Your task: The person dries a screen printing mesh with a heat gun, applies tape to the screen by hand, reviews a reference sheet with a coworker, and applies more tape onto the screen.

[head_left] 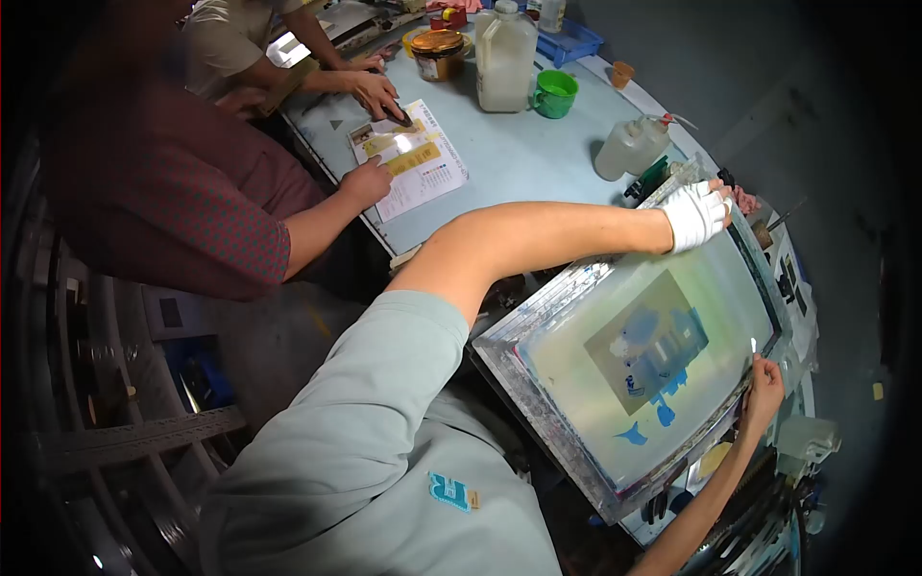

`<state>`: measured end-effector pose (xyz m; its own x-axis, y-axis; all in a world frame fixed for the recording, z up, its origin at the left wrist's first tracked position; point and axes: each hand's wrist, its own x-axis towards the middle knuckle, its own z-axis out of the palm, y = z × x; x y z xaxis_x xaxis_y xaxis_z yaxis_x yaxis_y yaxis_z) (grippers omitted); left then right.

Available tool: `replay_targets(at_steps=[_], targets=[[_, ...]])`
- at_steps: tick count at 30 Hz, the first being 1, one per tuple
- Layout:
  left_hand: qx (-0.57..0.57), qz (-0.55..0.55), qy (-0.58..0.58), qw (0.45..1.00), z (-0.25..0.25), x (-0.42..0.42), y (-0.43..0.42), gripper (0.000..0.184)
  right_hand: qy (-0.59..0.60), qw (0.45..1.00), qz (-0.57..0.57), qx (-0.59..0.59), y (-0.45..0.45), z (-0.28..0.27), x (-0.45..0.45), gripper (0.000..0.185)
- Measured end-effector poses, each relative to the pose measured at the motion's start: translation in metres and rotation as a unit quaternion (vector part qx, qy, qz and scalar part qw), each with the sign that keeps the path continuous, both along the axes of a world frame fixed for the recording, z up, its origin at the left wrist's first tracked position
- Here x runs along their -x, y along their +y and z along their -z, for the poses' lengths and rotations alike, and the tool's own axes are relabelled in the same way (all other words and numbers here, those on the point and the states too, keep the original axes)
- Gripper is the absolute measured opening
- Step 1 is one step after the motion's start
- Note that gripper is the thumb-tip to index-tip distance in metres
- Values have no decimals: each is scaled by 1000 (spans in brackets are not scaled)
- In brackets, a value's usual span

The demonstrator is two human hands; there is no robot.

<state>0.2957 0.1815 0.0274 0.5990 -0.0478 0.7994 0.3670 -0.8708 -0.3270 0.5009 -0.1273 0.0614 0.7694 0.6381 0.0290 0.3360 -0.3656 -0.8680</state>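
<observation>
A silk screen in a worn metal frame [557, 422] lies tilted before me, with a grey rectangle [605, 360] and blue patches [663, 413] on its pale green mesh. My left hand [693, 216], in a white fingerless glove, is at the frame's upper far corner, its bare fingertips curled at the edge. At the screen's right side, my right hand [765, 384] is closed in a pinch. A small white-tipped stick [754, 348] sticks up from its fingers over the mesh edge; its exact kind is too small to tell.
A blue-grey table [442, 206] carries a printed sheet [423, 173], a large jug [506, 62], a green cup [555, 94], a brown tub [438, 56] and squeeze bottles [619, 149]. Two people work at the left, hands on the sheet. Bottles and tools crowd the right side.
</observation>
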Motion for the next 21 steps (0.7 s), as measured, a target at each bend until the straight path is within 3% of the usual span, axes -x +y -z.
replay_targets(at_steps=[5, 11, 14, 16, 17, 18, 20, 21], targets=[[46, 137, -69, 987, 7, -36, -38, 29, 0, 1000, 3, -13, 1, 0, 3, 23], [87, 201, -119, 969, 18, -114, -108, 33, 8, 1000, 14, 1, 1, -5, 7, 24], [161, 192, -60, 966, -1, -114, -138, 32, -18, 1000, 17, -19, 2, 11, -5, 23], [207, 205, -2, 957, -17, -110, -149, 33, -6, 999, 48, 12, 5, -22, 35, 26], [270, 196, 104, 937, -36, -104, -154, 37, 15, 999, 47, 14, 3, -24, 37, 26], [213, 244, -8, 946, -16, -113, -156, 43, 31, 999, 33, -27, 1, -16, 32, 25], [201, 218, 43, 954, -21, -116, -156, 54, 60, 996, 51, -39, 1, -22, 39, 21], [194, 232, 0, 953, -10, -125, -159, 54, 83, 993, 60, -65, -2, -20, 36, 22]])
